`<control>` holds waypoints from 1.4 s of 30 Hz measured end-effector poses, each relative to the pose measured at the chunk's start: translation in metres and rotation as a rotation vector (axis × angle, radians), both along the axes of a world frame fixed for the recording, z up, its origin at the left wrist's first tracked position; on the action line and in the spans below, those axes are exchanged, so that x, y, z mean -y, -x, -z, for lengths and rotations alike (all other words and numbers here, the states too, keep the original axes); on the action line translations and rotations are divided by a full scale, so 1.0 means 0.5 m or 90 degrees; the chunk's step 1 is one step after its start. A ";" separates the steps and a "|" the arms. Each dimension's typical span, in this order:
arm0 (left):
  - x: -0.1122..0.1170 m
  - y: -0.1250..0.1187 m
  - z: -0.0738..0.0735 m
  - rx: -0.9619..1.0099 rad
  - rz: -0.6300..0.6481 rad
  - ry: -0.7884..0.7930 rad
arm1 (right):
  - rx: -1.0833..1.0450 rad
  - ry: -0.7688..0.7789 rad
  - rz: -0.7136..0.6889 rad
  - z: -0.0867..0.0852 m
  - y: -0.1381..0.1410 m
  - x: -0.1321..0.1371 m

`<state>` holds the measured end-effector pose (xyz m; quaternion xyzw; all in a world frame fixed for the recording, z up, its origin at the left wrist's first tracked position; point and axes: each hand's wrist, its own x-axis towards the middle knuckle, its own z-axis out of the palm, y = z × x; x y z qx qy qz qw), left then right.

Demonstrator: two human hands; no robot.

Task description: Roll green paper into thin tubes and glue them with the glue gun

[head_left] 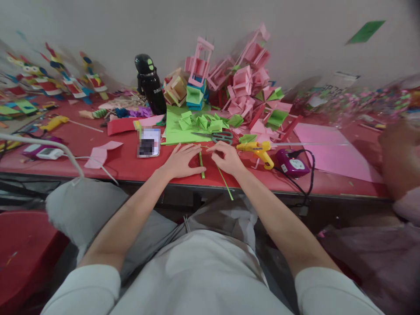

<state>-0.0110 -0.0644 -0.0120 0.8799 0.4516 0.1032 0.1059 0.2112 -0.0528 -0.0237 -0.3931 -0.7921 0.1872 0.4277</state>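
Observation:
My left hand (184, 162) lies palm down on the red table with its fingers stretched out. A short folded green paper strip (202, 168) lies by its thumb and runs under its fingers. To its right, my right hand (225, 158) is closed, thumb and fingertips together, on a long thin green paper strip (226, 183). That strip's lower end hangs over the table's front edge. Just beyond the hands are scissors with dark handles (223, 137) and several folded light green paper pieces (201, 121). A yellow glue gun (257, 149) lies right of my right hand.
A black bottle (152, 87) and pink paper models (243, 83) stand along the wall. A phone (149, 142) lies left of my hands. A purple power box (292, 162) with a cord and pink sheets (337, 151) lie right. Another person's arm (402, 157) is at far right.

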 end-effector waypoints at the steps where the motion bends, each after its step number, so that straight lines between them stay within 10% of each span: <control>1: 0.000 0.000 0.000 0.001 0.000 0.002 | 0.000 0.003 0.001 0.000 0.000 0.000; 20: -0.005 0.000 0.008 0.025 0.010 -0.010 | 0.219 -0.029 0.064 -0.071 0.000 -0.077; 32: 0.000 -0.003 -0.002 0.025 0.009 -0.003 | 0.356 0.023 -0.061 -0.036 0.110 -0.207; 37: -0.003 -0.002 0.003 0.033 0.010 -0.016 | 0.221 0.065 -0.067 -0.032 0.107 -0.196; 42: -0.004 -0.001 0.002 0.037 0.011 -0.008 | -0.114 0.316 -0.131 -0.037 0.085 -0.163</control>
